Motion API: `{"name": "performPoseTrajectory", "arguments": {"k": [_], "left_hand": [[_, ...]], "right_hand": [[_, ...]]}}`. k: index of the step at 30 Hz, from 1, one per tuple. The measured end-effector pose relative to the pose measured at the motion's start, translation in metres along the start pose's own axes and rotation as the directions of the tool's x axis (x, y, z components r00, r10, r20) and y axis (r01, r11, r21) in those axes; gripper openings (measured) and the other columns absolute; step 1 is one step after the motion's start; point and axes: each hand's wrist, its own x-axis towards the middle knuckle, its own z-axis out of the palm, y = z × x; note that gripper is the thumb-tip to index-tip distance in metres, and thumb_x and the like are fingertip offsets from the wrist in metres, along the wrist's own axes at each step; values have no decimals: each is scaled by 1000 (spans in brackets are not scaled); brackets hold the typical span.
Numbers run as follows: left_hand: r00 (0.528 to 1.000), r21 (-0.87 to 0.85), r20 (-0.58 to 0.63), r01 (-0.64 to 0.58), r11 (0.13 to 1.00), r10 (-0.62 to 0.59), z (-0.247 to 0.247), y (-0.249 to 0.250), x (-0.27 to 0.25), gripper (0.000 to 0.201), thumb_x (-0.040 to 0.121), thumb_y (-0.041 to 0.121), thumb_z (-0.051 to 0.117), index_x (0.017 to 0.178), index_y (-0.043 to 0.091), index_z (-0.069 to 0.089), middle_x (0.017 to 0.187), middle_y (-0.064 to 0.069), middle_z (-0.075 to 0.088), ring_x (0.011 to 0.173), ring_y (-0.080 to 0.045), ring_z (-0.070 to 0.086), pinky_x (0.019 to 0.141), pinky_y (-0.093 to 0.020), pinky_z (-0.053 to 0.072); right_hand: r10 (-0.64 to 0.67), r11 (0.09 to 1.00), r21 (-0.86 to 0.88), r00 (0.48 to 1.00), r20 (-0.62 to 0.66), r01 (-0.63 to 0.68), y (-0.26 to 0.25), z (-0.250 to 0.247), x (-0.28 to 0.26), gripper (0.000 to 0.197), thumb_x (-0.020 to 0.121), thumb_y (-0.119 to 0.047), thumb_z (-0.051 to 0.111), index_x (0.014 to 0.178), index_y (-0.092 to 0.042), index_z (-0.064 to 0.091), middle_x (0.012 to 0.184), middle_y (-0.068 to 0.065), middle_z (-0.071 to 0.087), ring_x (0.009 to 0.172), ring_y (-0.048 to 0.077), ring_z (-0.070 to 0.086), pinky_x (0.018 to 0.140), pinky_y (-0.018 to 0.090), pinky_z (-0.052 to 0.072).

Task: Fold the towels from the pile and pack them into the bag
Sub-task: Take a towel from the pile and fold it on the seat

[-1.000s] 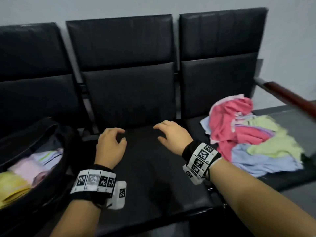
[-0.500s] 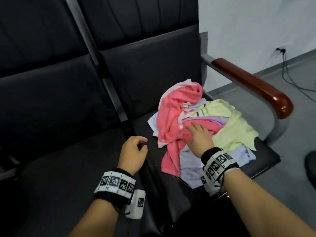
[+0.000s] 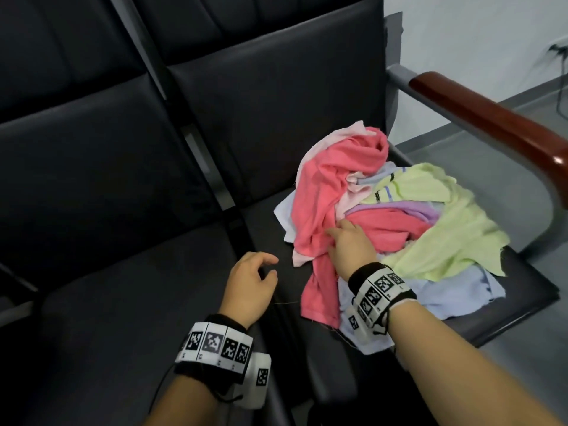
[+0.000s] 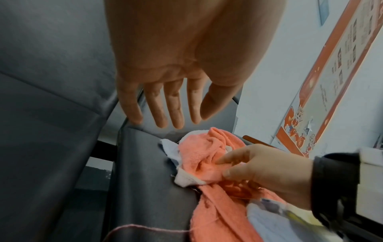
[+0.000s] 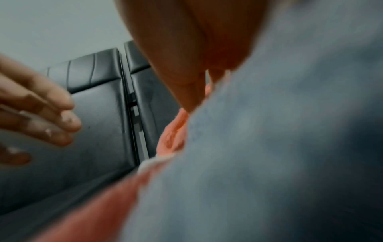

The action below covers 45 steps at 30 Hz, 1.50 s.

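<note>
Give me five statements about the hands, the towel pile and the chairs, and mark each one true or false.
1. The right hand pinches the coral-pink towel. True.
2. The left hand holds a towel. False: it hovers empty, fingers relaxed, over the black seat.
3. The towel pile lies on the seat beside the wooden armrest. True.
4. The bag sits next to the pile. False: no bag is in view.
5. The yellow-green towel lies on the floor. False: it lies on the pile.
</note>
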Motion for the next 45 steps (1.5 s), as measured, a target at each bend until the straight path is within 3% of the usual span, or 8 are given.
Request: {"name": "performPoseTrajectory", "arguments": {"k": [6,10,17,26,31,37,42,45], "left_hand": [[1000,-67,-5,-24,997,24,-8,6,-8,27,87,7,69,109,21,72,108,12,63,101,4,57,83,2,35],[995,-133,2,-101,986,102,-20,14,-28,45,78,6,77,117,25,66,114,15,61,108,12,54,89,0,36],[958,-89,-144,-264,960,250,-59,16,-89,35,77,10,79,108,17,64,106,8,60,104,-14,58,92,-30,47],[893,-166,-375,-330,930,250,-118,-28,-178,19,86,-2,66,95,16,66,93,7,64,89,-11,62,77,-38,52],[847,-197,-502,-307,931,173,-154,-67,-221,21,87,2,67,91,22,65,89,12,67,88,-10,65,76,-23,51],[832,-285,-553,-231,930,37,-181,-99,-261,21,87,4,66,84,24,61,85,11,68,82,-8,65,70,-17,48],[790,-297,-613,-209,932,-18,-204,-121,-281,18,86,7,65,82,24,59,84,11,67,78,-5,63,69,-12,45],[816,-303,-576,-158,940,-48,-206,-132,-287,18,84,7,64,80,24,59,77,11,65,69,-4,59,67,-18,45]], "right_hand": [[-22,953,294,985,-170,71,-18,-28,-18,16,90,-13,66,99,-17,78,92,0,69,84,14,61,74,27,46],[-63,718,687,994,-94,110,-66,-42,-56,14,82,-4,73,91,-14,79,69,-14,70,64,-8,61,66,5,41],[-232,522,830,969,-88,200,-130,-56,-123,31,83,1,67,83,-29,78,72,0,74,71,7,68,76,21,53],[-454,510,814,891,-19,278,-212,-58,-202,28,85,-10,73,97,-36,76,90,-12,77,86,2,71,78,16,52],[-531,560,733,847,-40,386,-250,-37,-239,35,80,-9,76,111,-25,74,97,-10,75,88,7,70,80,26,56],[-543,721,442,831,-121,535,-289,0,-256,12,78,-12,73,88,-19,70,78,-7,60,73,11,56,69,36,48],[-609,684,423,784,-118,595,-315,19,-263,5,85,-14,63,86,-18,62,85,-7,56,82,14,53,74,33,44],[-594,681,460,797,-107,570,-322,27,-267,4,88,-16,59,86,-19,60,80,-9,62,79,11,55,73,35,46]]}}
